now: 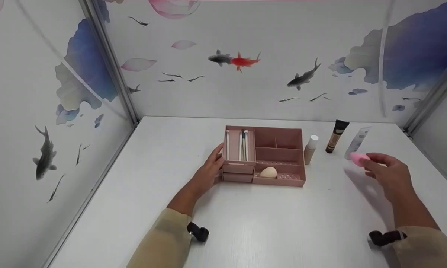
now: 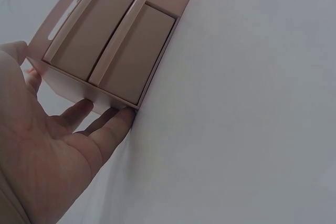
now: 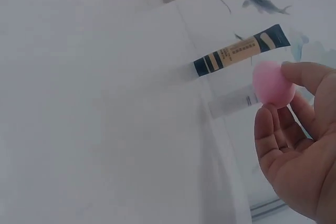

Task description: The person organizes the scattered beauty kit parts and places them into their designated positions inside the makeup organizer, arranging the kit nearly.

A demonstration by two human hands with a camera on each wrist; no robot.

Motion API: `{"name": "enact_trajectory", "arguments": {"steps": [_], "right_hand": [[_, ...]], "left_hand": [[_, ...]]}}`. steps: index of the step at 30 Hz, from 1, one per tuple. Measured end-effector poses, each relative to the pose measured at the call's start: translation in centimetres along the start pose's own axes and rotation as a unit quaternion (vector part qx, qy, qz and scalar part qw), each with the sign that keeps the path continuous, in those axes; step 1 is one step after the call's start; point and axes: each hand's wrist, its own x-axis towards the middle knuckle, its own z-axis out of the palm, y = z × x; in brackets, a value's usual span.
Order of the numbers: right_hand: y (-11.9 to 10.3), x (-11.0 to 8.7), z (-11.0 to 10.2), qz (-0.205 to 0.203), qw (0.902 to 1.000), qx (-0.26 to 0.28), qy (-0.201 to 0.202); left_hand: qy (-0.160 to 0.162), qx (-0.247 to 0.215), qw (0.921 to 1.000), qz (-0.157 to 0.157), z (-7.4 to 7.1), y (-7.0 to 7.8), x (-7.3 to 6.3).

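Observation:
A pink makeup organizer (image 1: 242,168) stands on the table with two small drawers at its front left. My left hand (image 1: 213,165) rests against the organizer's left side; in the left wrist view its fingertips (image 2: 123,114) touch the side wall beside the drawers (image 2: 134,51). Slim white and dark brushes (image 1: 243,145) lie in the top left tray, and a cream makeup sponge (image 1: 269,172) sits in the front right compartment. Over the table at the right, my right hand (image 1: 389,173) pinches a pink makeup sponge (image 3: 273,84) between thumb and fingers.
Right of the organizer stands a beige bottle with a white cap (image 1: 309,150). Farther right are a black-and-tan tube (image 1: 335,137) and a pale grey tube (image 1: 358,140), partly behind the pink sponge. White panels (image 1: 245,96) painted with fish border the white table (image 1: 275,223).

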Motion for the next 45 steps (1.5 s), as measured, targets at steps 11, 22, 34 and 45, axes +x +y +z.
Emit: {"name": "enact_trajectory", "arguments": {"steps": [11,22,34,45], "right_hand": [[-3.1,-2.8,3.4,-0.109,0.9932,0.025,-0.032],[-5.3,-4.9,7.9,-0.135,0.9876,0.001,-0.081],[-6.9,-5.5,11.0,-0.133,0.9837,-0.016,-0.119],[-6.9,-5.6,12.5,-0.143,0.9808,-0.02,-0.131]], "left_hand": [[-0.002,-0.007,1.0,0.001,0.0,0.1,-0.1],[-0.008,-0.01,0.9999,-0.004,-0.3,-0.4,0.1],[-0.005,-0.008,1.0,-0.002,-0.2,-0.4,0.1],[-0.005,-0.005,1.0,-0.002,0.0,-0.1,-0.1]]}}
